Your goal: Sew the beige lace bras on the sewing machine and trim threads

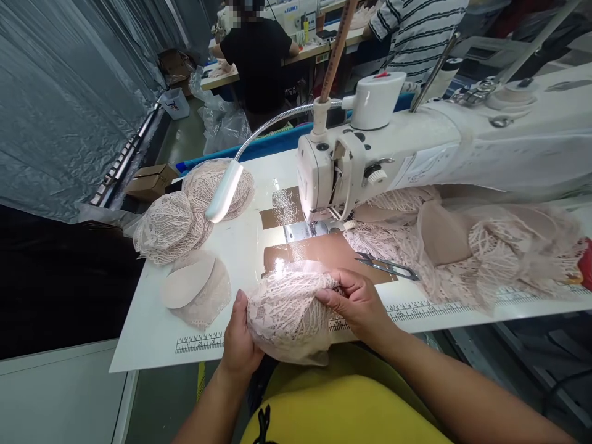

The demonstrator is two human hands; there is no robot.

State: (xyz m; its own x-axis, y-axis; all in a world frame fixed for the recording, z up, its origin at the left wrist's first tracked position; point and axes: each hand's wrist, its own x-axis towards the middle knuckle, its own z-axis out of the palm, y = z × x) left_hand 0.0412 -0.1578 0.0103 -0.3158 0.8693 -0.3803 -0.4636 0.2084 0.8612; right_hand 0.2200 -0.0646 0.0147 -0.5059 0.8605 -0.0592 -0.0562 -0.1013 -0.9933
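A pale pink lace cup is held up at the table's front edge, between my two hands. My left hand grips its left side, thumb on top and the other fingers hidden beneath. At its upper right, my right hand pinches the lace edge between thumb and fingers. The sewing machine stands behind the cup, its needle area lit. Thread snips lie to the right of the brown plate cover, beside a heap of lace pieces.
Stacked lace cups lie at the left of the white table, with a smooth beige cup in front. A lamp on a bendy arm hangs over them. Two people are at another table behind.
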